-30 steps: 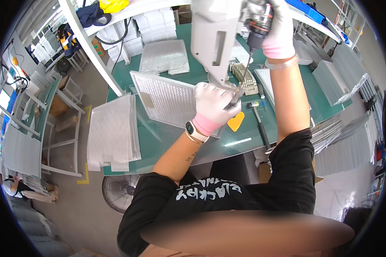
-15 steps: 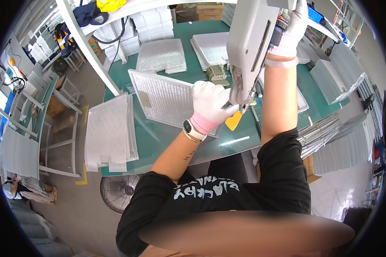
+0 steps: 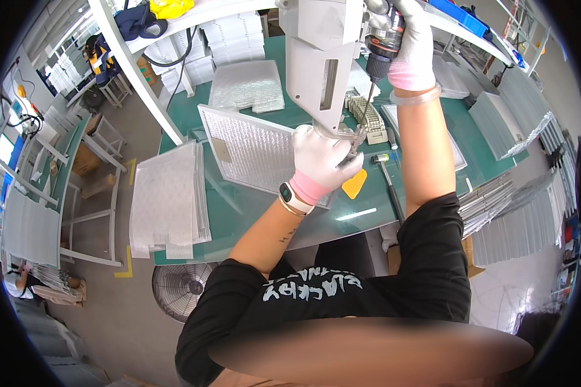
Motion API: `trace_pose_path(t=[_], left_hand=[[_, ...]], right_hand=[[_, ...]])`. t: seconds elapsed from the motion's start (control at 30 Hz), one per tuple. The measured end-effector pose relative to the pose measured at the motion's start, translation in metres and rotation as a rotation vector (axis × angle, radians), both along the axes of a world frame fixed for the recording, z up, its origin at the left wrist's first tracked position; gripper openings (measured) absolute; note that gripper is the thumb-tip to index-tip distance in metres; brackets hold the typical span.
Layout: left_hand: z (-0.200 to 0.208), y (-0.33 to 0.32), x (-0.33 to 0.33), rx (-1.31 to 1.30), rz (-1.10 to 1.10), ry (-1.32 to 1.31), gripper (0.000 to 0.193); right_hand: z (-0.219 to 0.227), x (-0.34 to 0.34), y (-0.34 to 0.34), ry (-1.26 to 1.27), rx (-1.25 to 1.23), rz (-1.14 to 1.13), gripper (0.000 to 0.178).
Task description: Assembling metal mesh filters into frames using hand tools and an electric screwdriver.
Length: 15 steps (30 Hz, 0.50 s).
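Note:
My left hand (image 3: 323, 158), in a white glove with a pink cuff, is closed round the lower end of a long grey-white housing (image 3: 313, 77) that stands upright. In my gloved right hand (image 3: 418, 55) is a power screwdriver (image 3: 385, 46), pointing down. Its long thin bit reaches toward the housing's lower end beside my left fingers; I cannot tell whether it touches. Behind my left wrist leans a framed silvery mesh panel (image 3: 255, 148). A yellow scraper-like piece (image 3: 354, 184) and a hammer (image 3: 388, 180) lie on the green table (image 3: 239, 226) just right of my left hand.
Stacked mesh sheets (image 3: 168, 200) lie at the table's left edge, with a wrapped stack (image 3: 246, 84) farther back. Small beige parts (image 3: 374, 126) stand in a row behind my left hand. A white shelf post (image 3: 135, 74) rises at left. A floor fan (image 3: 181, 290) stands below the table.
The housing has swung left and turned, showing another side. My right hand and the power screwdriver have shifted left, and the tool, largely hidden before, now shows with its bit. My left hand keeps its grip.

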<state>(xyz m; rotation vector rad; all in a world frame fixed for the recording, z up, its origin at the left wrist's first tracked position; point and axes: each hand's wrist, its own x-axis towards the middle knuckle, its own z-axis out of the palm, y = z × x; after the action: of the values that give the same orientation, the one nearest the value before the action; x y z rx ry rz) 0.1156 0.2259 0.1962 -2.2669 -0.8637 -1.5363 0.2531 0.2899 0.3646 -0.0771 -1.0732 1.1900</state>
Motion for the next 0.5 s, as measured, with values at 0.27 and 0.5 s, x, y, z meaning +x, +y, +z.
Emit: trace_pose_path(t=[0.27,0.5], left_hand=[[-0.007,0.001,0.000,-0.001,-0.017,-0.014,0.028],[-0.024,0.005,0.003,-0.074,-0.099,-0.092,0.019]], right_hand=[[0.001,-0.005,-0.006,-0.054,0.030,0.040,0.014],[-0.031,-0.009,-0.001,-0.096,0.006,-0.109,0.029]])
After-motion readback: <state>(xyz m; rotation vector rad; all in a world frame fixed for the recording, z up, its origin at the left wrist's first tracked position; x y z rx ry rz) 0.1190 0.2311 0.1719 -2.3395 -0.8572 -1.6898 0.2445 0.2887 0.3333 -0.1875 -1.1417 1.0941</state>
